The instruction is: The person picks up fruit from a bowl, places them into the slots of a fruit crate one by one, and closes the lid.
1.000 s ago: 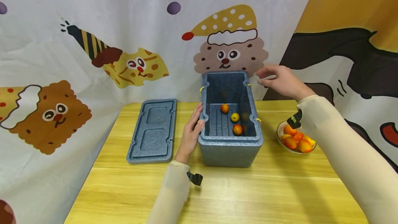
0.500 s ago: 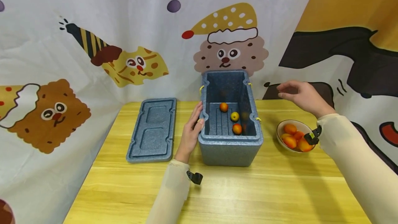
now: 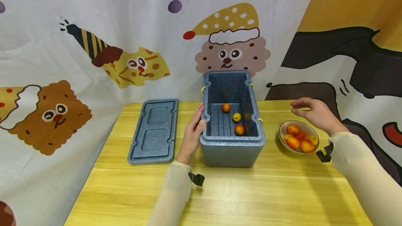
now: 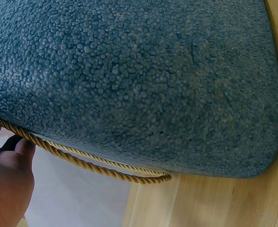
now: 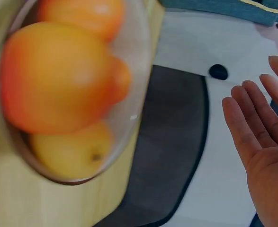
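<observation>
A grey-blue foam box (image 3: 232,154) stands uncovered, with yellow rope on its sides. Inside lie a reddish-orange fruit (image 3: 225,107), a small yellow fruit (image 3: 237,117) and a red-orange fruit (image 3: 239,130). My left hand (image 3: 192,135) rests against the box's left wall, fingers extended along it and thumb at the rim; the left wrist view has the rope (image 4: 96,168) beside that hand. Holding nothing, my right hand (image 3: 317,114) hovers above and right of a bowl (image 3: 284,128) with several orange and yellow fruits (image 5: 58,78). Its fingers look loosely extended in the right wrist view.
The box's lid (image 3: 154,132) lies flat on the wooden table (image 3: 220,198), left of the box. A patterned cloth (image 3: 141,16) hangs directly behind the table. The bowl sits to the right of the box with a gap between them.
My right hand has moved right and down, from beside the box's far right rim to over the bowl's far right side. My left hand has stayed at the box.
</observation>
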The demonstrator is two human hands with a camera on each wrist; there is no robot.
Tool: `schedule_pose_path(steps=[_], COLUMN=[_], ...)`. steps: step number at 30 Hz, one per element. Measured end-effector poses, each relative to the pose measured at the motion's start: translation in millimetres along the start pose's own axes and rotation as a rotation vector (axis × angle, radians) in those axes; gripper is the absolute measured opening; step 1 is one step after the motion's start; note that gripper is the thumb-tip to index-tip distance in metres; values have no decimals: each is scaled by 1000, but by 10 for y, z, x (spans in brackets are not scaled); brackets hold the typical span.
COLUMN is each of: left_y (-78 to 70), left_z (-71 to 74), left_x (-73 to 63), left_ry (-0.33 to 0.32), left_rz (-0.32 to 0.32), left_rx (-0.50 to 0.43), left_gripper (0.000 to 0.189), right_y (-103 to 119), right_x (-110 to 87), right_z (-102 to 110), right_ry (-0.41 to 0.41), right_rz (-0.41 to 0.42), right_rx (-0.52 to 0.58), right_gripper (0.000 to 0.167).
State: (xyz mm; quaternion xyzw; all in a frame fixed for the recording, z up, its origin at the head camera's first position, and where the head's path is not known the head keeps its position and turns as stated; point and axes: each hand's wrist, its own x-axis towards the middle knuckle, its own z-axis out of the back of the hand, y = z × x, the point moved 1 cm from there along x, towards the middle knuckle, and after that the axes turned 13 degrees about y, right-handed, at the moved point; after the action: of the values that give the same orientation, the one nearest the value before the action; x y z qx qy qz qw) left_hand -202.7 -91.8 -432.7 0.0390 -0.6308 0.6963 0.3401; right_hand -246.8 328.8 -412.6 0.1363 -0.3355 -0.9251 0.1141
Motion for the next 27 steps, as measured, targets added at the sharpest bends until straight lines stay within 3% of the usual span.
schedule_pose_path(steps=[10, 27], left_y=[-4, 4], left_z=[7, 1], left_x=[7, -5], left_ry=[8, 5], left_rz=[-7, -3], left_rx=[-11, -25], left_gripper=[48, 47], right_y=[-294, -484], right_x=[-129, -131], right_z=[-214, -465], right_ry=[49, 84], right_rz=[-22, -16], right_rx=[14, -18], right_gripper=[44, 39])
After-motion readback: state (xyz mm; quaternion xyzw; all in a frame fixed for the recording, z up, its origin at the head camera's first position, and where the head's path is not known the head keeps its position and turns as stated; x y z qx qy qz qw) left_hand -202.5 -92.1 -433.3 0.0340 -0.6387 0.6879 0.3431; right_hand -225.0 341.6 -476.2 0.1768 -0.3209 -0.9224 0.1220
